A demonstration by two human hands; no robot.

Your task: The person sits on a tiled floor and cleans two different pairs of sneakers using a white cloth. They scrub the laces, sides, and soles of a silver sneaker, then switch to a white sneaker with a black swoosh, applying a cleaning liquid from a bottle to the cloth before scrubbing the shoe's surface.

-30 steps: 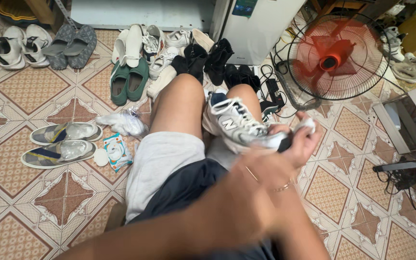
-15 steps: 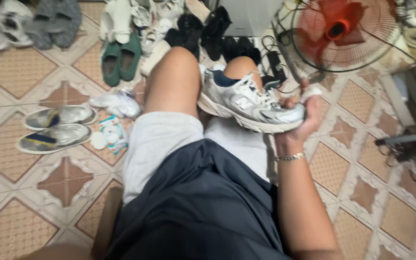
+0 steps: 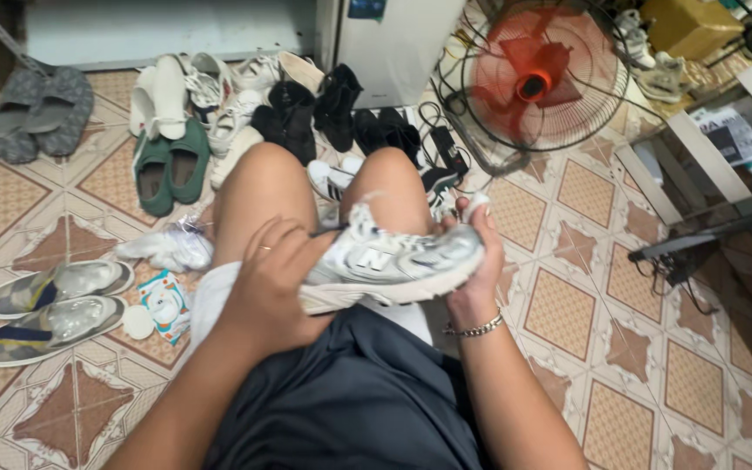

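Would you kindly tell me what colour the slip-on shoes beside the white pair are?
Green slip-on shoes, with lighter insides, clearest in the head view.

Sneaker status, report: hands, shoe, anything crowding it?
Left hand gripping the heel end of the white sneaker, right hand cupping the toe. Sneaker across the lap, on its side. Nothing blocking; fan clear beyond.

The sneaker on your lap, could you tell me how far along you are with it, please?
Done: nothing can be confirmed; the white and grey sneaker looks fairly clean on its visible side. In hand: the left hand grips its heel end, the right hand its toe, with something small and white at the fingertips. Left: many more shoes lie on the tiled floor.
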